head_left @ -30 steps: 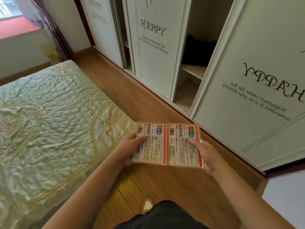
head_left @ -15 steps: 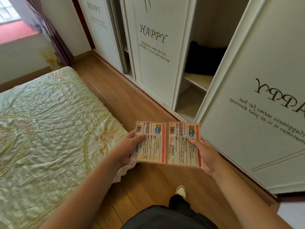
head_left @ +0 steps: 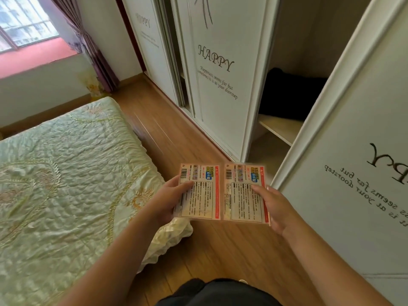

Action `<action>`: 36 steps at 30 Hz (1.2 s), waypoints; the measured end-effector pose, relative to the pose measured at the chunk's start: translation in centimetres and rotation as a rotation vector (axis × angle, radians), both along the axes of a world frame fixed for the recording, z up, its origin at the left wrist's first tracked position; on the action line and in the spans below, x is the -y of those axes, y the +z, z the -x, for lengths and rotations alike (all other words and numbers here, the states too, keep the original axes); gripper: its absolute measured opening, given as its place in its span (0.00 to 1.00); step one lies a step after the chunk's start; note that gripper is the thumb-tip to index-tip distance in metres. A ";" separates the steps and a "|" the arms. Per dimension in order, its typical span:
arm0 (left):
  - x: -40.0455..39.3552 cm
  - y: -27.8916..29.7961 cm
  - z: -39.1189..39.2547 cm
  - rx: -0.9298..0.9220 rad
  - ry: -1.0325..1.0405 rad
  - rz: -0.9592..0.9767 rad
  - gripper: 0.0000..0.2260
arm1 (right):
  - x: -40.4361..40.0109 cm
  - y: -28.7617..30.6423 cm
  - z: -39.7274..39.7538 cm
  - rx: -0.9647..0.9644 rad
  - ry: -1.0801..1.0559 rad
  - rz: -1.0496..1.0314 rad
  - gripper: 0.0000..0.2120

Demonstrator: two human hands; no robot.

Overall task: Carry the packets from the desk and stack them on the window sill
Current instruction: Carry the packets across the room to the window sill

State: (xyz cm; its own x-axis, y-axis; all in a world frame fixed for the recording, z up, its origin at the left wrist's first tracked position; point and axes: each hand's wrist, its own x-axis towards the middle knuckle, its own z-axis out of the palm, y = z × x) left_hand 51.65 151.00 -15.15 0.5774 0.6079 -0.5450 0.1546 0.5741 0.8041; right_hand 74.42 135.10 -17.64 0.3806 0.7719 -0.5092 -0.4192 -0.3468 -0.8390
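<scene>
— Between the two hands, what is being carried?

— Two flat packets, lying side by side with their printed backs facing up. The left hand [head_left: 171, 200] is closing on the left packet [head_left: 199, 192]: its thumb is pressing down on the packet's top left face near the barcode, and the other fingers are hiding underneath. The right hand [head_left: 277, 207] is gripping the right packet [head_left: 245, 194] in the same way, thumb lying across the printed panel, fingers tucked below the outer edge.

— Are the packets touching?

— Their inner edges are meeting or nearly meeting along the red strip; I cannot tell whether one is overlapping the other. Both are sitting level, just ahead of the palms and out over the floor.

— And around them?

— Under the packets the wooden floor [head_left: 220, 246] is running away between a bed and a wardrobe. The bed [head_left: 66, 173], wearing a quilted pale green cover, is lying just to the left, its corner hanging close beneath the left wrist. The white sliding wardrobe [head_left: 220, 85], lettered "HAPPY", is standing to the right, with one bay gaping open and something dark [head_left: 289, 93] resting on its shelf. Well ahead to the left, the red window sill [head_left: 33, 59] is showing under the window, with a purple curtain [head_left: 92, 51] hanging beside it.
</scene>
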 end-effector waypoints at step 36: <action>-35.4 -1.7 -3.7 0.076 0.256 0.019 0.10 | -42.7 0.7 -7.0 0.085 0.267 0.052 0.11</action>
State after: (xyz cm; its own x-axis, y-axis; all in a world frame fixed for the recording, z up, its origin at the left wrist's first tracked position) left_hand 55.34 186.44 -16.84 0.4456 0.7295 -0.5190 -0.0580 0.6020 0.7964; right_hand 81.41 177.82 -16.92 0.2105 0.8243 -0.5255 -0.2359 -0.4788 -0.8456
